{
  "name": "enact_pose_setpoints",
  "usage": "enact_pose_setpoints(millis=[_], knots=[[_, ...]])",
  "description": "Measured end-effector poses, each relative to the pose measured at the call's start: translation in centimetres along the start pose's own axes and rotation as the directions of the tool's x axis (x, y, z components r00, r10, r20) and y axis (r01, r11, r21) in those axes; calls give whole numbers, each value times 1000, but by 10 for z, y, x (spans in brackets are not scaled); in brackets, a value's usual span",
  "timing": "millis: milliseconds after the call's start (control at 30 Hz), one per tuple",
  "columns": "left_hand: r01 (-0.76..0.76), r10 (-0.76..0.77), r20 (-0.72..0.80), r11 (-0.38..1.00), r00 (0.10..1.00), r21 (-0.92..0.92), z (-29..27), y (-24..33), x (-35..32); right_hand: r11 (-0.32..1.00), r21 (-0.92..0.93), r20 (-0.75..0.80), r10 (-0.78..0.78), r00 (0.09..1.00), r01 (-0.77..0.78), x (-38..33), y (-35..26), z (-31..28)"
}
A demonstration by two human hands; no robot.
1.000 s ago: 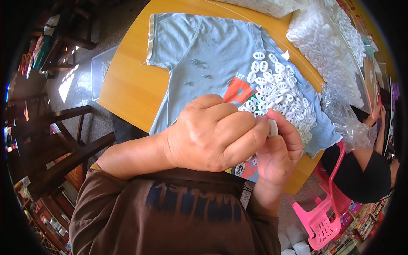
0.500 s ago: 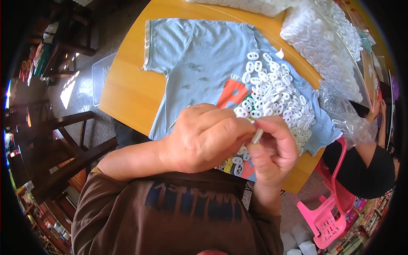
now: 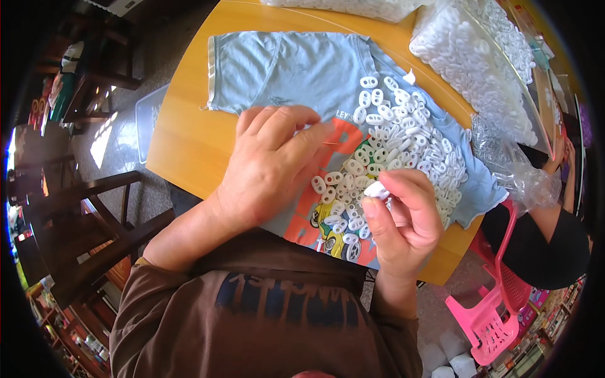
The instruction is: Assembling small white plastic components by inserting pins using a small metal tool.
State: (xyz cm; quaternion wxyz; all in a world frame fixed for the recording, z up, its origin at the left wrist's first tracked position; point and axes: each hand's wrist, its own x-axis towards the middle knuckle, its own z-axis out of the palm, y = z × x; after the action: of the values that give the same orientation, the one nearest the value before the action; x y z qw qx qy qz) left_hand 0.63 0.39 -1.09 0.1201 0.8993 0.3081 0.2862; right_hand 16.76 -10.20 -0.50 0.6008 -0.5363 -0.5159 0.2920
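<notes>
Between the thumb and forefinger of my right hand (image 3: 406,223), a small white oval plastic piece (image 3: 377,190) is pinched, tilted, above the pile. My left hand (image 3: 268,164) is off to its left, over the light blue T-shirt (image 3: 309,60), thumb and fingertips closed together. A thin orange-looking sliver shows by those fingertips; I cannot make out what it is. Under and beyond my right hand, many loose white oval pieces with two holes (image 3: 416,142) lie heaped on the shirt, with some spread toward me over its printed front.
Clear bags (image 3: 469,75) packed with similar white pieces stand at the table's far right. A crumpled clear plastic bag (image 3: 517,167) lies at the right edge of the yellow wooden table (image 3: 183,135). Beyond are a pink plastic chair (image 3: 488,321), another person's arm and dark wooden chairs (image 3: 88,220) at left.
My hands, together over the white piece before, are now apart. The left has drawn away up and to the left; the right stays nearly in place, still pinching the piece.
</notes>
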Motion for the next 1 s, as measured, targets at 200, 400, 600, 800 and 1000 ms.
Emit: enact_pose_setpoints(millis=[200, 400, 600, 800, 1000], knots=[[230, -31, 270, 623, 962, -748, -12, 20, 6, 1000, -13, 74, 13, 997, -12, 1, 0, -2], [188, 37, 273, 639, 961, -746, -2, 19, 11, 953, 235, 97, 176, 980, -194, -1, -3, -1], [100, 79, 191, 626, 978, -773, 3, 22, 10, 841, 402, 190, 311, 931, -363, -2, -8, 2], [139, -22, 153, 564, 988, -814, 7, 32, 3, 888, 367, 129, 246, 961, -277, -3, -10, 10], [267, -208, 193, 436, 959, -859, 6, 45, -7, 936, 318, -18, 168, 986, -153, -8, -14, 23]])
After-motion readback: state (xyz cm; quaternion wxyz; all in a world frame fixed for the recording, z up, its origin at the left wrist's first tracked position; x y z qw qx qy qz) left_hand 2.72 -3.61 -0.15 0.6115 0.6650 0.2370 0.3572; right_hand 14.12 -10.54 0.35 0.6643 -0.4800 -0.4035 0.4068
